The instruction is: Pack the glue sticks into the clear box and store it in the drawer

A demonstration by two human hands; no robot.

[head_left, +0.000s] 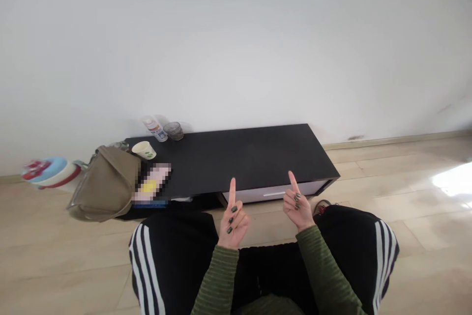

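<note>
My left hand [233, 221] is raised in front of the black cabinet [236, 157], its index finger stretched upward and the other visible fingers curled toward the palm. My right hand [297, 204] mirrors it a little to the right, index finger up and tilted slightly left. Both hands hold nothing and stay apart from each other. Dark polish shows on the curled fingers' nails. Behind the fingertips lie the cabinet's front edge and a pale drawer front [254, 195] with a light handle [275, 194].
On the cabinet's left end stand a spray can [156, 129], a dark glass [174, 131] and a paper cup [144, 150]. A brown bag [106, 182], a blurred-out pinkish item [155, 180] and a blue-lidded bottle [53, 172] are also left. A white wall [236, 49] rises behind.
</note>
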